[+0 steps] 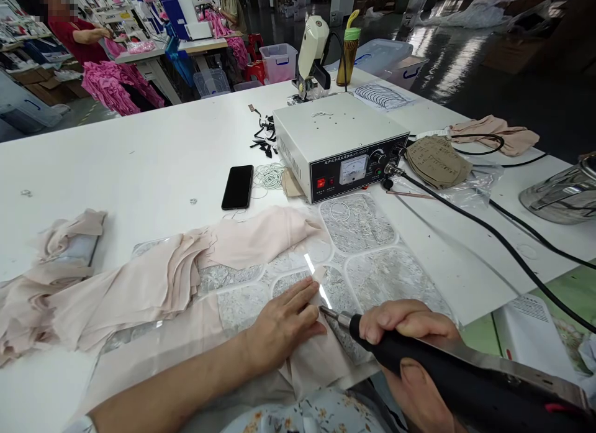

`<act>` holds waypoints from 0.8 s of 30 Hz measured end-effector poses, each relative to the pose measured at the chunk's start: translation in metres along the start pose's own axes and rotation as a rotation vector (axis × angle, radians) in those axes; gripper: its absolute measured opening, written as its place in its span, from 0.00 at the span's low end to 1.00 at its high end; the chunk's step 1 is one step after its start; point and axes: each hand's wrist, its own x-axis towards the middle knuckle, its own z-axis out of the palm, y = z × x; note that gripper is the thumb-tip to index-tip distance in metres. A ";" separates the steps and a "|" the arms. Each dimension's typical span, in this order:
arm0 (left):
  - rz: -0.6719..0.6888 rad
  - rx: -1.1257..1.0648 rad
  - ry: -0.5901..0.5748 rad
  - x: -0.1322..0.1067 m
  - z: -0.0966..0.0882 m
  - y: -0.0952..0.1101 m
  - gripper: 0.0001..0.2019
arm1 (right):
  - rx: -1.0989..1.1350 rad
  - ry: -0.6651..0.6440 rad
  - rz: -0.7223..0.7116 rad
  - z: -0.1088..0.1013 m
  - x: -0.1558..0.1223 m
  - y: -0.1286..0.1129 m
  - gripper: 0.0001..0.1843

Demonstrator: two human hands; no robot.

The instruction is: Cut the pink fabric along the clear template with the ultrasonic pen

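My left hand (pixel 284 324) lies flat with fingers stretched out, pressing a strip of pale pink fabric (pixel 321 358) onto the patterned glass plate (pixel 372 271). My right hand (pixel 410 352) is wrapped round a black handheld cutting tool (pixel 447 374). Its metal tip (pixel 328 314) touches the fabric just beside my left fingertips. A black cable (pixel 488 234) runs from the tool's side toward the white control box (pixel 339 141). More pink fabric pieces (pixel 158 278) lie stacked to the left.
A black phone (pixel 238 186) lies left of the control box, beside white elastic rings (pixel 269 175). Tan fabric pieces (pixel 437 161) and a metal object (pixel 563 191) sit to the right. A bottle (pixel 349 51) stands behind the box. Other people work at sewing machines far back.
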 end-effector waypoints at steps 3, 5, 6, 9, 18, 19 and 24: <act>0.003 0.000 0.001 0.001 0.000 0.000 0.12 | -0.016 -0.009 -0.024 0.001 0.002 -0.001 0.06; 0.008 -0.002 0.004 0.001 0.000 0.000 0.12 | -0.018 -0.015 -0.033 0.002 0.004 -0.001 0.05; 0.009 -0.002 0.006 0.001 0.000 0.000 0.12 | -0.017 -0.020 -0.038 0.003 0.005 -0.001 0.05; 0.002 -0.002 -0.004 0.000 0.000 0.000 0.13 | -0.008 -0.034 -0.066 0.004 0.008 0.000 0.05; 0.013 0.017 0.006 -0.001 0.002 -0.001 0.12 | -0.015 0.011 -0.067 0.003 0.013 0.007 0.06; 0.009 0.019 0.005 -0.001 0.002 -0.001 0.12 | -0.017 0.021 -0.066 0.004 0.013 0.007 0.06; 0.016 0.025 0.012 -0.001 0.002 -0.001 0.12 | -0.001 0.026 -0.065 0.007 0.015 0.009 0.06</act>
